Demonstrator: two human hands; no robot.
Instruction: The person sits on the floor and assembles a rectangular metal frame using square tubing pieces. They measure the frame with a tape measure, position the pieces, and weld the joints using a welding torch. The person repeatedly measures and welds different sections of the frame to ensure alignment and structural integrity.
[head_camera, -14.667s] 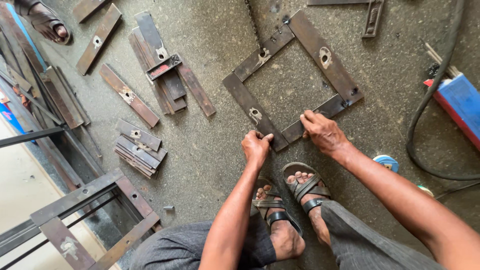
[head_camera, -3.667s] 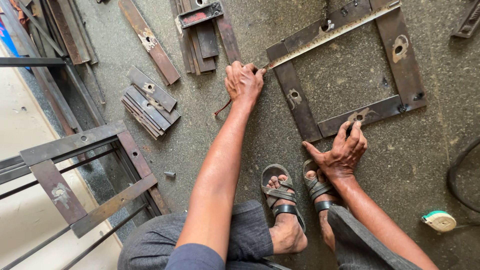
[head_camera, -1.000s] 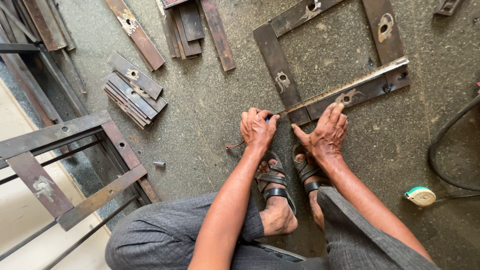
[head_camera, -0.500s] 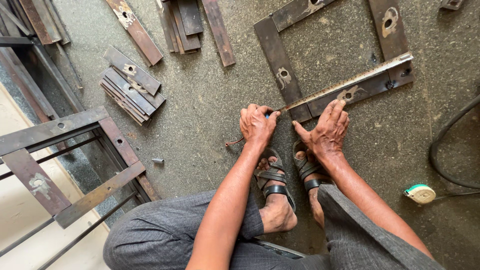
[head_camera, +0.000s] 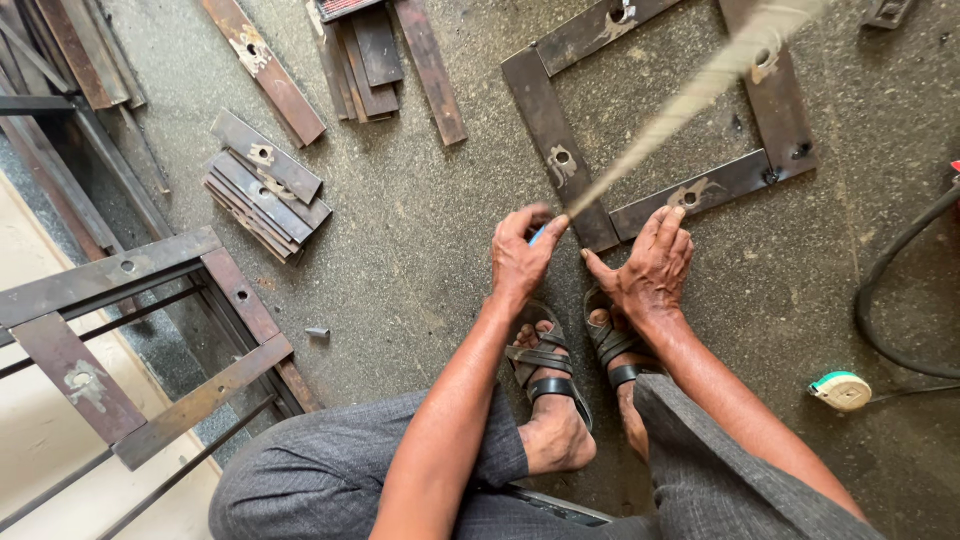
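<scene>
One end of a blurred, raised ruler (head_camera: 690, 100) is pinched in the left hand (head_camera: 520, 258), above the frame (head_camera: 555, 150) on the floor (head_camera: 400, 230). The right hand (head_camera: 648, 262) is laid open on the frame's near corner, just beside the left

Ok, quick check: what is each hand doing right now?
Left hand: closed, pinching the near end of a long metal ruler, which is motion-blurred.
Right hand: open, fingers spread, resting on the floor beside the metal frame.
</scene>
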